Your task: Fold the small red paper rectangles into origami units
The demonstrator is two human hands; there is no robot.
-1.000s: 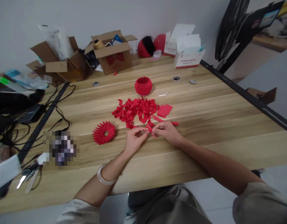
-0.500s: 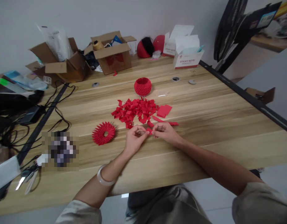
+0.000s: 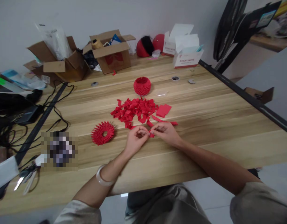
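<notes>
Between the fingertips of my left hand (image 3: 136,138) and my right hand (image 3: 165,133) is a small piece of red paper (image 3: 152,135). Both hands pinch it just above the table, and the fingers cover most of it. Right behind them spreads a pile of folded red paper pieces (image 3: 134,109). A small stack of flat red paper (image 3: 164,110) lies at the pile's right end. Left of my left hand rests a spiky red paper ring (image 3: 96,135). Beyond the pile stands a round red paper bowl (image 3: 142,86) built of folded pieces.
Cardboard boxes (image 3: 114,60) and white sticky note boxes (image 3: 188,59) line the back of the wooden table (image 3: 204,124). Black cables (image 3: 56,115) and scissors (image 3: 29,180) lie at the left. A black fan (image 3: 224,31) stands at the far right.
The red paper piece between my fingertips has been turned or folded: it showed flat before and now a small part points down toward me. My fingertips have drawn closer together.
</notes>
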